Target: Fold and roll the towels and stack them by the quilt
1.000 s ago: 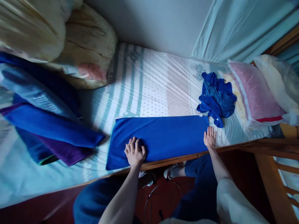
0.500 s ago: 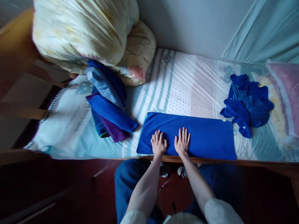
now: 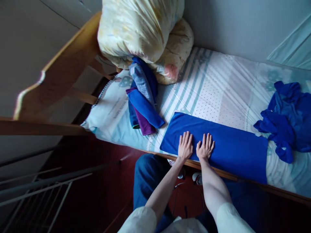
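A long folded blue cloth (image 3: 233, 149) lies flat along the near edge of the bed. My left hand (image 3: 185, 146) rests palm down on its left part, fingers stretched out. My right hand (image 3: 205, 148) lies flat beside it, fingers spread, almost touching the left. Neither hand holds anything. Both forearms reach up from the bottom of the view.
A stack of folded blue and purple cloths (image 3: 143, 100) leans left of the flat cloth, below two pale pillows (image 3: 145, 35). A crumpled blue garment (image 3: 286, 119) lies at the right. The bed's wooden frame (image 3: 58, 74) runs at the left; a metal rack (image 3: 36, 191) stands lower left.
My right hand slid left along the blue cloth from its right end to beside my left hand. My left hand's fingers flattened out. The view swung to the left.
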`<state>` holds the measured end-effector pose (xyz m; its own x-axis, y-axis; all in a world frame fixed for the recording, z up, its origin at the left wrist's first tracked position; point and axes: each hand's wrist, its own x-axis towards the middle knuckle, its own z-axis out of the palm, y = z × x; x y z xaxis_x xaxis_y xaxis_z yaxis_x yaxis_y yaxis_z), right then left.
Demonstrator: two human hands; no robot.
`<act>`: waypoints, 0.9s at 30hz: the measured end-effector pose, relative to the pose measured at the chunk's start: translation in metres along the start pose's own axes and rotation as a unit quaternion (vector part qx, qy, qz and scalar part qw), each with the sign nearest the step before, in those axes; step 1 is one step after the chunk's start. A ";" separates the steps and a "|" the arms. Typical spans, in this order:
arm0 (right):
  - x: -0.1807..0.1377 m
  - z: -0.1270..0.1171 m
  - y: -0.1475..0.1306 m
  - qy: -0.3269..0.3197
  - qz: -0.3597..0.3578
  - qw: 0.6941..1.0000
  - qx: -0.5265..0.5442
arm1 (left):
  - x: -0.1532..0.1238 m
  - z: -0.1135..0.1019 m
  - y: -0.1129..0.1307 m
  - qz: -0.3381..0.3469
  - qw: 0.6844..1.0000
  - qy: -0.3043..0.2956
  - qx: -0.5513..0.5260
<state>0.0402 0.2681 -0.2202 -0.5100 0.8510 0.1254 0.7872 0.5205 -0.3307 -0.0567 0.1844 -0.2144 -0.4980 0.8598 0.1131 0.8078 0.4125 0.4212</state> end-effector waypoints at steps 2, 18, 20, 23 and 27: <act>-0.001 0.002 0.003 -0.009 -0.003 1.000 -0.001 | 0.003 0.005 0.008 0.088 0.995 -0.046 -0.023; 0.000 -0.003 -0.004 -0.005 0.001 1.000 0.003 | 0.007 -0.069 -0.109 -0.083 0.996 -0.001 0.040; 0.000 -0.003 -0.004 -0.010 0.000 1.000 0.003 | 0.006 -0.057 -0.079 -0.045 0.998 -0.006 0.034; -0.001 -0.003 -0.003 -0.016 0.000 1.000 0.001 | 0.013 -0.037 -0.033 0.078 0.995 -0.068 0.002; -0.002 -0.003 -0.003 -0.014 0.002 1.000 -0.005 | 0.047 -0.021 -0.022 0.101 0.991 -0.088 -0.020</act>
<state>0.0396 0.2651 -0.2168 -0.5161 0.8510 0.0971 0.7928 0.5175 -0.3220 -0.1040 0.2094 -0.1995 -0.2617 0.9642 0.0421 0.8709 0.2171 0.4408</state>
